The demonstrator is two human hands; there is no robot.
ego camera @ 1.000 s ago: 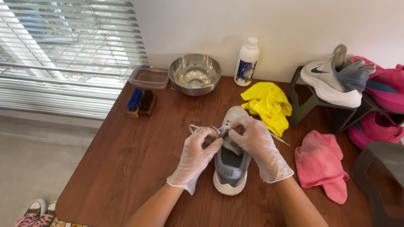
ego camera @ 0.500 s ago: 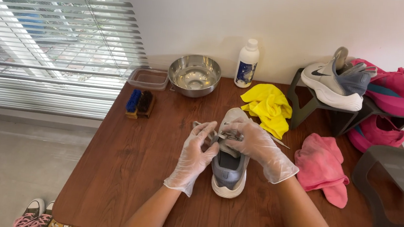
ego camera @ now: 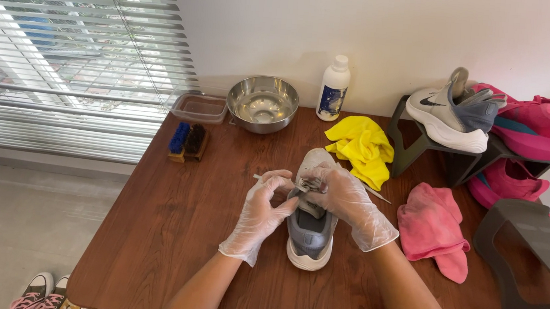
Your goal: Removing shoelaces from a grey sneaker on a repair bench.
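A: Where is the grey sneaker with the white sole [ego camera: 310,234] sitting?

B: It is lying flat near the middle of the brown wooden bench [ego camera: 169,231], heel toward the person, toe pointing at the crumpled yellow cloth [ego camera: 360,145].

A: What are the 2 hands doing?

B: Both are wearing thin clear gloves. The left hand [ego camera: 264,206] is curling against the shoe's left side, its grip pinching a pale lace [ego camera: 271,180] that is sticking out to the left. The right hand [ego camera: 345,197] is lying over the tongue, its grip pressing together on the laces at the eyelets.

A: And around them?

B: A crumpled pink cloth [ego camera: 434,228] is lying just right of the right wrist. At the far edge, a round steel bowl [ego camera: 263,102] is standing between a clear plastic tray [ego camera: 199,107] and a white plastic bottle [ego camera: 333,87]. A wooden block holding a blue and a dark brush [ego camera: 187,141] is sitting near the tray. A white and grey sneaker [ego camera: 451,110] is resting on a dark stand [ego camera: 422,144] at the right
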